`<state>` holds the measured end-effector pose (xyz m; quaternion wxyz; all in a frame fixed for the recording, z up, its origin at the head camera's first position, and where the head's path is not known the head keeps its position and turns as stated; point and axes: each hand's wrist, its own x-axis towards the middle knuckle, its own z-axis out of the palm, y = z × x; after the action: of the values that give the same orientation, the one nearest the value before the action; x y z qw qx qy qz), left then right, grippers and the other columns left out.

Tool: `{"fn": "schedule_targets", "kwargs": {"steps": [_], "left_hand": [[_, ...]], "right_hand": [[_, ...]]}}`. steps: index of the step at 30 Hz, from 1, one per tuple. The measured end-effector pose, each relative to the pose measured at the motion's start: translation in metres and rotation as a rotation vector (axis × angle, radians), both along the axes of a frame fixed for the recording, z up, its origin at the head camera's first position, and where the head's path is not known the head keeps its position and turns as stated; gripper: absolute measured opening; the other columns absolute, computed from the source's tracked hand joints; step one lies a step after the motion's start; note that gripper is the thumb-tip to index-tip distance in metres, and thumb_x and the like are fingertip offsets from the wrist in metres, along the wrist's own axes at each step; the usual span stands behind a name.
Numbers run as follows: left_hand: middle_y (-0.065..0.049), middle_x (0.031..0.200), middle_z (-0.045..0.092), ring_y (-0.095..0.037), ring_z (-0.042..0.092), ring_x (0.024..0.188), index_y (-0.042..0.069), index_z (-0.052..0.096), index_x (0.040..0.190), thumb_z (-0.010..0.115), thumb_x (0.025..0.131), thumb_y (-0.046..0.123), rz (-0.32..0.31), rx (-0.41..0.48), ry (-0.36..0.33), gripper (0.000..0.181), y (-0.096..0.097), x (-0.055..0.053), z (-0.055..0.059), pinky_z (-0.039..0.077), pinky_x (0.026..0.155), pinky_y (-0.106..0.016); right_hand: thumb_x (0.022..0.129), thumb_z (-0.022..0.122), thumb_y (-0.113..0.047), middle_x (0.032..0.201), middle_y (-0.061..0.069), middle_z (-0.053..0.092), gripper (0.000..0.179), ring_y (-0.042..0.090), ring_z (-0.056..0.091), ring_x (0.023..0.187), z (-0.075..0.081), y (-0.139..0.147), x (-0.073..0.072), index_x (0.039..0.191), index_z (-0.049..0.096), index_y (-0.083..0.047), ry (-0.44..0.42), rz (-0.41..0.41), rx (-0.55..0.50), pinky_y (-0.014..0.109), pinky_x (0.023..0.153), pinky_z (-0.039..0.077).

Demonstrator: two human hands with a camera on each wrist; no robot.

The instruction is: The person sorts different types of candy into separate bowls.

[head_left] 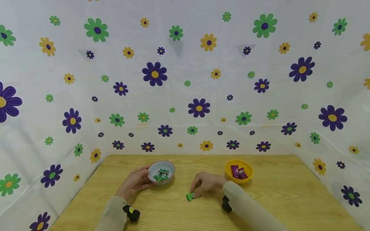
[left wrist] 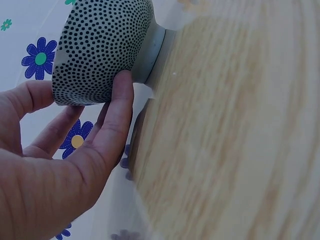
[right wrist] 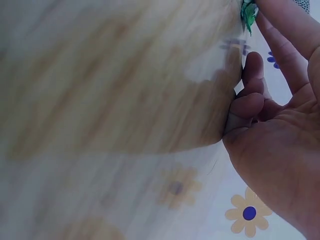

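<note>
My left hand (head_left: 138, 181) holds a speckled bowl (head_left: 161, 183) by its left side. In the left wrist view, the thumb is at the rim and fingers (left wrist: 122, 92) lie against the dotted outer wall (left wrist: 102, 47). Inside the bowl are several green-wrapped candies (head_left: 162, 175). Low over the table, my right hand (head_left: 206, 183) pinches another green-wrapped candy (head_left: 189, 196) between thumb and fingertips. In the right wrist view only part of that candy (right wrist: 248, 15) shows at the top edge; the other fingers curl near the tabletop.
A yellow bowl (head_left: 226, 170) with purple-wrapped candies (head_left: 238, 172) stands to the right, just beyond the right wrist. The wooden table (head_left: 277, 195) is bordered at the back and sides by a white flowered cloth (head_left: 185, 93).
</note>
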<state>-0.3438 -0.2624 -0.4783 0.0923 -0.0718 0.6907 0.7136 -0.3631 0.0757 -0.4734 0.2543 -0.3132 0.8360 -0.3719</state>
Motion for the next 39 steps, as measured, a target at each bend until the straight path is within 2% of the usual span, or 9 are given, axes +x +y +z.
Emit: {"fn": "schedule_targets", "kwargs": {"steps": [6, 15, 26, 39], "left_hand": [[-0.018, 0.123, 0.057, -0.02, 0.065, 0.094, 0.003, 0.038, 0.149, 0.048, 0.099, 0.015, -0.015, -0.008, -0.004, 0.052, 0.0006, 0.0003, 0.0002, 0.057, 0.084, -0.039], [-0.017, 0.121, 0.059, -0.02, 0.066, 0.093, 0.004, 0.038, 0.149, 0.049, 0.098, 0.014, -0.009, 0.003, -0.007, 0.053, -0.0011, -0.0019, -0.0024, 0.057, 0.083, -0.039], [-0.019, 0.126, 0.055, -0.019, 0.065, 0.094, 0.004, 0.037, 0.149, 0.047, 0.1, 0.015, -0.013, 0.003, -0.01, 0.052, 0.0007, -0.0007, 0.0008, 0.057, 0.084, -0.039], [-0.017, 0.123, 0.058, -0.02, 0.065, 0.094, 0.003, 0.038, 0.148, 0.048, 0.099, 0.015, -0.012, 0.009, -0.007, 0.052, 0.0014, -0.0009, 0.0006, 0.057, 0.085, -0.04]], "right_hand": [[0.078, 0.081, -0.008, 0.096, -0.003, 0.058, 0.009, 0.014, 0.047, 0.091, -0.0034, -0.0012, 0.0008, 0.085, 0.077, -0.013, 0.039, -0.028, 0.038, 0.029, 0.082, 0.036], [0.079, 0.081, -0.013, 0.094, -0.005, 0.059, 0.006, 0.013, 0.048, 0.089, -0.0038, -0.0018, 0.0, 0.08, 0.076, -0.015, 0.079, -0.022, 0.087, 0.029, 0.081, 0.037], [0.083, 0.077, -0.013, 0.093, -0.002, 0.062, 0.006, 0.014, 0.051, 0.088, -0.0049, 0.0034, -0.0039, 0.085, 0.077, -0.007, 0.036, -0.01, -0.001, 0.027, 0.08, 0.041], [0.085, 0.076, -0.012, 0.094, -0.003, 0.067, 0.004, 0.013, 0.055, 0.09, -0.0043, 0.0073, -0.0085, 0.087, 0.078, -0.01, 0.03, -0.003, -0.088, 0.027, 0.082, 0.044]]}}
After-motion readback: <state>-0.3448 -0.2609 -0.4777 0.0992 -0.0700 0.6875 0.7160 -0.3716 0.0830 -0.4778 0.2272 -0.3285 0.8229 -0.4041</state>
